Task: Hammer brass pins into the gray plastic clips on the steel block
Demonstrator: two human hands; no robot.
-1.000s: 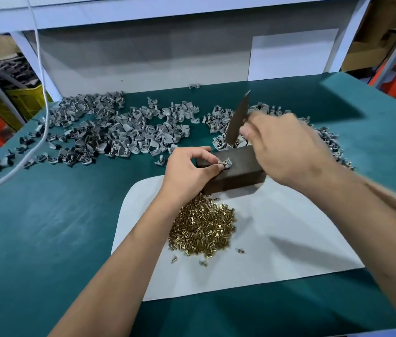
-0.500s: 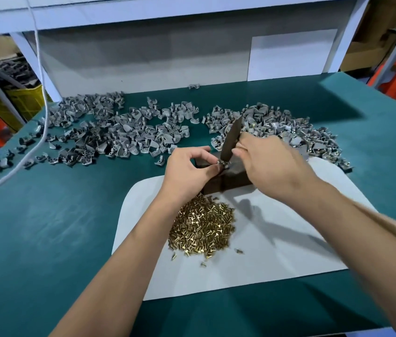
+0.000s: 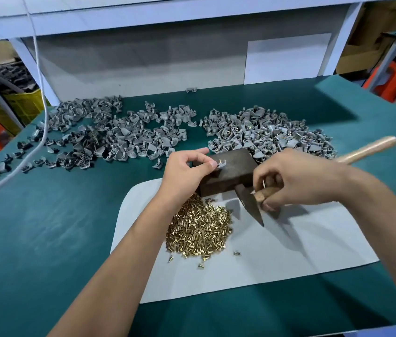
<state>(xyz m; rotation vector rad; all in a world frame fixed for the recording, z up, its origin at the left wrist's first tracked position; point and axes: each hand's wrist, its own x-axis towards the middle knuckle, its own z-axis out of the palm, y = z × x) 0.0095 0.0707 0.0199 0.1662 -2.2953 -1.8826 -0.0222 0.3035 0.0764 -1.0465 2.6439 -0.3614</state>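
Head view, workbench with green mat (image 3: 46,239) and a pale sheet (image 3: 289,251) laid across its middle. Steel block (image 3: 236,170) sits at the far edge of that sheet. Left hand (image 3: 187,171) pinches one gray clip (image 3: 221,164) between thumb and forefinger and holds it on the near-left corner of the block top; a short brass pin (image 3: 219,161) stands up out of the clip, not yet flush by the look of it. Right hand (image 3: 296,181) is wrapped round the hammer (image 3: 250,205) close under its head, fingers curled on the wooden shaft; the dark head points down and toward the viewer, hanging just off the near-right side of the block, over the sheet and well away from the clip. Handle end sticks out past the wrist, blurred. Loose brass pins (image 3: 199,229) heaped on the sheet just in front of the block, a few strays nearer. Clips in two heaps behind the block: a left spread (image 3: 109,135) and a right heap (image 3: 270,132); brass glints show in the right one, so probably the finished lot. Judged step: clip seated and pinned, hammer off target between blows. Next move calls for bringing the hammer face squarely over the pin, keeping the pinching fingertips clear, and a short controlled tap so the pin drives straight rather than bending.
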